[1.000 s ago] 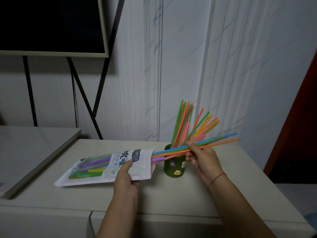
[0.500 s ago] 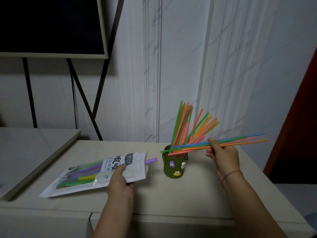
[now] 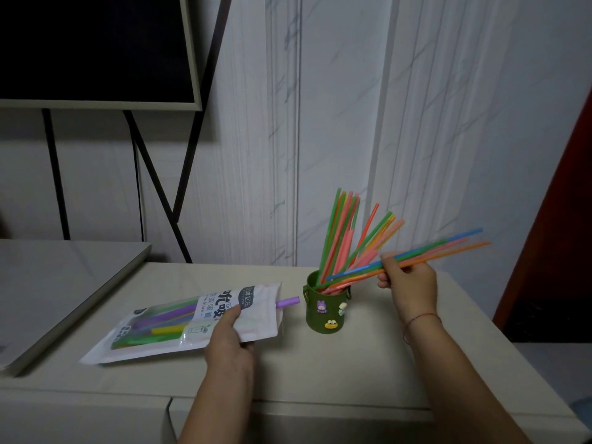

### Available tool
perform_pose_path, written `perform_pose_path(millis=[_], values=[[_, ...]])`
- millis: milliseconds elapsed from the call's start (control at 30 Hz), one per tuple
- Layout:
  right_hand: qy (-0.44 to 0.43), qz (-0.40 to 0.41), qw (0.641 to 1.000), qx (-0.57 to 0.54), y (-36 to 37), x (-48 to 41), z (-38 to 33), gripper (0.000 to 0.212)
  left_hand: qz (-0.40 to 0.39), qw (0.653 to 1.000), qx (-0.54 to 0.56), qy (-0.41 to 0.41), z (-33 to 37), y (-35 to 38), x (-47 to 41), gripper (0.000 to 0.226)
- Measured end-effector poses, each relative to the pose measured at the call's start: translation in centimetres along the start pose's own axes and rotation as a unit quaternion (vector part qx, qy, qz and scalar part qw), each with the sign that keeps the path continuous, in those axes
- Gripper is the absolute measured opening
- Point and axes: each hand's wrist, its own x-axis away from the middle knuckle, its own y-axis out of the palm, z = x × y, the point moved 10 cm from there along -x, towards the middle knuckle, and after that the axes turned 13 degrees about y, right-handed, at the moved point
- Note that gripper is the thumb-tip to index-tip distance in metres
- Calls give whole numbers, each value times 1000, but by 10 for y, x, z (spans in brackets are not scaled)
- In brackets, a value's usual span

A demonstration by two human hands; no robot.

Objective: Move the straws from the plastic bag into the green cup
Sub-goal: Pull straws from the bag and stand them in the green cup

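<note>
Several coloured plastic straws point(image 3: 448, 248) pinched by right hand point(image 3: 410, 283), ends at round green cup point(image 3: 323, 315).
Printed white plastic bag point(image 3: 160, 328) is gripped by the left hand point(image 3: 229, 341).

Inspected the plastic bag point(image 3: 153, 334) for printed matter. Found two large black Chinese characters on the white band point(image 3: 211, 307), partly covered by the thumb of the left hand point(image 3: 229, 341). Read the second as 吸 and left the first unconfirmed. Recorded a smaller row of Chinese characters beside them, then a row of Latin letters, possibly "Drink Straw", too small to confirm. Logged pale characters on the dark tab point(image 3: 248, 296) near the open end as illegible.
</note>
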Motion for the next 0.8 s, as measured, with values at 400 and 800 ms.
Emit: perform_pose_path(millis=[400, 800], values=[[40, -143, 978, 147, 67, 4, 42, 12, -16, 1000, 0, -8, -2, 5, 9, 53], [34, -98, 994, 39, 36, 3, 23, 13, -18, 1000, 3, -10, -6, 9, 13, 53]])
